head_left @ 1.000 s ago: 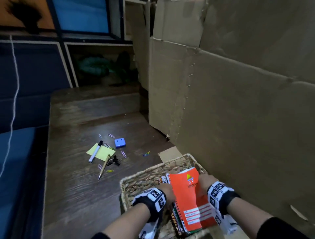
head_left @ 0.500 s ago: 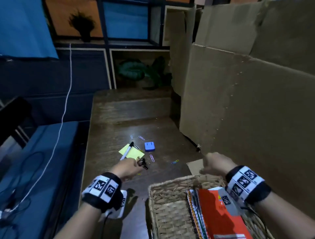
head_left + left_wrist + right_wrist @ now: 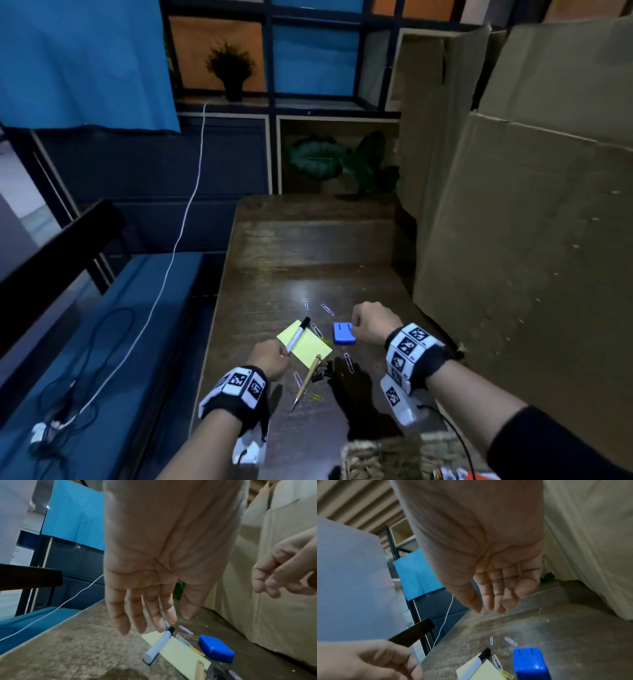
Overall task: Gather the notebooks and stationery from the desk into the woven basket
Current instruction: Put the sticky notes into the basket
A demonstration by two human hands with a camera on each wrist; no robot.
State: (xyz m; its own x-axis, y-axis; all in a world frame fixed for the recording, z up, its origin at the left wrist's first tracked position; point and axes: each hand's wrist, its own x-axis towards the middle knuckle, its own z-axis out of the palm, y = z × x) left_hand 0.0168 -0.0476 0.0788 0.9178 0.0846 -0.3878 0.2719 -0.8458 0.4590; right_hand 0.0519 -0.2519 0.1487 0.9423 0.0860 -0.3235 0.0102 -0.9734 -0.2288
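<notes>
A white marker (image 3: pixel 297 338) lies across a yellow sticky note (image 3: pixel 310 349) on the wooden desk (image 3: pixel 308 246). My left hand (image 3: pixel 274 356) hovers at the marker's near end; in the left wrist view its fingers (image 3: pixel 137 615) are straight above the marker (image 3: pixel 159 645) and hold nothing. My right hand (image 3: pixel 359 325) hangs just right of a blue plastic box (image 3: pixel 344 333), its fingers (image 3: pixel 494 601) relaxed and empty above the blue box (image 3: pixel 529 661). The woven basket (image 3: pixel 383 455) shows at the bottom edge, with an orange notebook (image 3: pixel 455 474) in it.
A pencil (image 3: pixel 308 380), black binder clips (image 3: pixel 323 371) and several coloured paper clips (image 3: pixel 327 309) lie around the note. A cardboard wall (image 3: pixel 513 274) runs along the desk's right side. Left of the desk, a blue seat (image 3: pixel 102 342) carries a white cable (image 3: pixel 185 219).
Both hands have left the notebooks in the basket and moved forward over the desk to the stationery. The left hand came to the marker, the right to the blue box.
</notes>
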